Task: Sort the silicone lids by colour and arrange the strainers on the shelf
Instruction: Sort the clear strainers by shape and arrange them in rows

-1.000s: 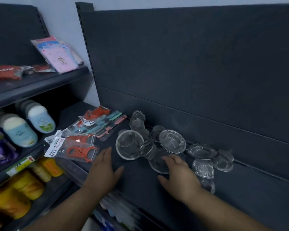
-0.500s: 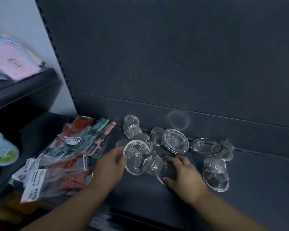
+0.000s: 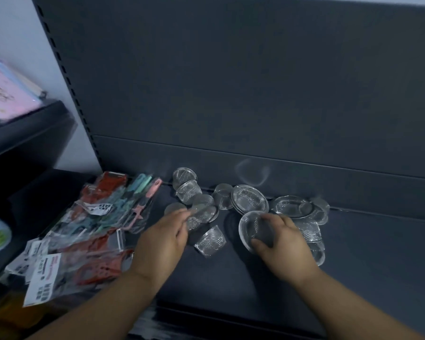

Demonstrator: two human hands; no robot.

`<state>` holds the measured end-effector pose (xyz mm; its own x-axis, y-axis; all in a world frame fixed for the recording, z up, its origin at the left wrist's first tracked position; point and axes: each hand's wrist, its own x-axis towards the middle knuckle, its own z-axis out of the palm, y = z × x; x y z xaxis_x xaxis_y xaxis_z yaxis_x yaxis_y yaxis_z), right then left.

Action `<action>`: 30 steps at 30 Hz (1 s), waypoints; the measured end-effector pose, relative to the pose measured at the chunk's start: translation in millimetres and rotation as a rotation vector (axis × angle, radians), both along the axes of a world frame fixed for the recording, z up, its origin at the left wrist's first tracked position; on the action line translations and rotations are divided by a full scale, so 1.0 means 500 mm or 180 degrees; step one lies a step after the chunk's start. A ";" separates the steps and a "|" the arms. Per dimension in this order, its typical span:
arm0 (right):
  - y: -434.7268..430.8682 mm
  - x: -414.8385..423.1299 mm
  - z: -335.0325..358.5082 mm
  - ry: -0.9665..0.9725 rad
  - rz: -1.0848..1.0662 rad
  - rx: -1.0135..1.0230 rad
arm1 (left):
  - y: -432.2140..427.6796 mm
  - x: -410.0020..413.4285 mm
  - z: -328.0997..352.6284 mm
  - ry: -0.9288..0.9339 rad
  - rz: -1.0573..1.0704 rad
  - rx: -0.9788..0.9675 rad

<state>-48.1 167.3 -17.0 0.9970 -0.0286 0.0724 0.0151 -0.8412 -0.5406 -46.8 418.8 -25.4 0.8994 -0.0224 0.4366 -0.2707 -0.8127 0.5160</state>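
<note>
Gripping shallow strainer in right hand; pinching rim of mesh cup with left hand. Between hands: loose cup, tipped over. Beyond fingertips: strainer heap. Could knock loose cup rolling toward wrists, off shelf edge; could snag nested rims on lifting.

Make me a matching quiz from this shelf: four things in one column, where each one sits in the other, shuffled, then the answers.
1 peeler packs
2 pink pack
3 wide strainer
4 cup strainer

A in right hand grip
B on its side, right of left hand, which pinches a small strainer
C upper shelf, far left
D lying flat, left of both hands

Pairs: 1-D, 2-C, 3-A, 4-B
</note>
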 end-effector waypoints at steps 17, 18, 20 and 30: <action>-0.026 -0.025 -0.030 0.0102 0.0334 0.0008 | -0.031 0.025 -0.024 0.1475 -0.1099 0.0144; -0.030 -0.026 -0.030 0.0114 0.0348 -0.0009 | -0.033 0.030 -0.027 0.1585 -0.1174 0.0313; -0.036 -0.028 -0.032 0.0168 0.0380 -0.0052 | -0.034 0.036 -0.034 0.1641 -0.1201 0.0631; -0.034 -0.039 -0.027 0.0278 0.0287 -0.0139 | -0.052 0.052 -0.035 0.1407 -0.1059 0.0586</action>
<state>-67.5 150.3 -30.4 0.9979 0.0628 -0.0155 0.0463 -0.8613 -0.5060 -20.7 392.7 -43.1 0.9270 -0.3748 -0.0165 -0.3178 -0.8078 0.4964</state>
